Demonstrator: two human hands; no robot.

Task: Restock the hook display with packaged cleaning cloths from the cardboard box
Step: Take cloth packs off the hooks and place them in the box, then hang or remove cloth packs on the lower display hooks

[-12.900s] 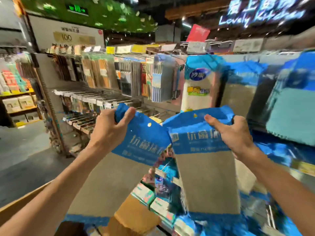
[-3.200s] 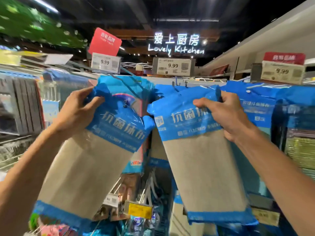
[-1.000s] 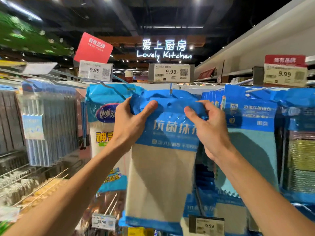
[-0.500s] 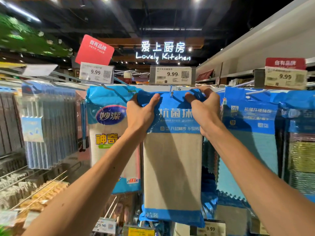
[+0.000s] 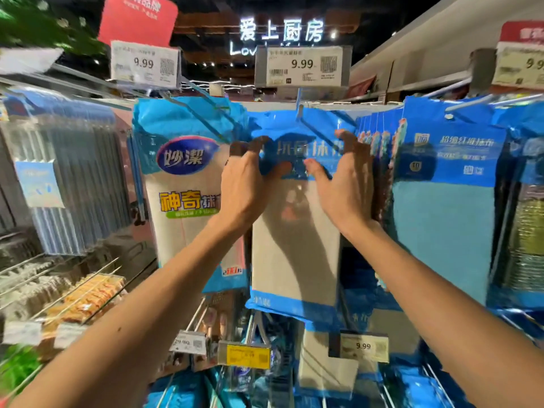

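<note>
A: Two hands were on the cloth pack (image 5: 294, 245): left hand (image 5: 245, 187) pinched the header's 9 o'clock edge, right hand (image 5: 346, 187) the 3 o'clock edge, thumbs in front, fingers curled behind.
B: Orientation?
A: Long axis vertical, hanging off the hook (image 5: 300, 113), which sat at 12 o'clock from both thumbs (hands equally near). Looked seated, so I'd judge the next move called for letting go.
B: Any text?
A: Price tag (image 5: 303, 66) above read 9.99. Neighbour pack (image 5: 182, 201) at 9 o'clock read 妙潔, 神奇. Overhead sign (image 5: 281, 30): 爱上厨房. Header print was blurred.
</note>
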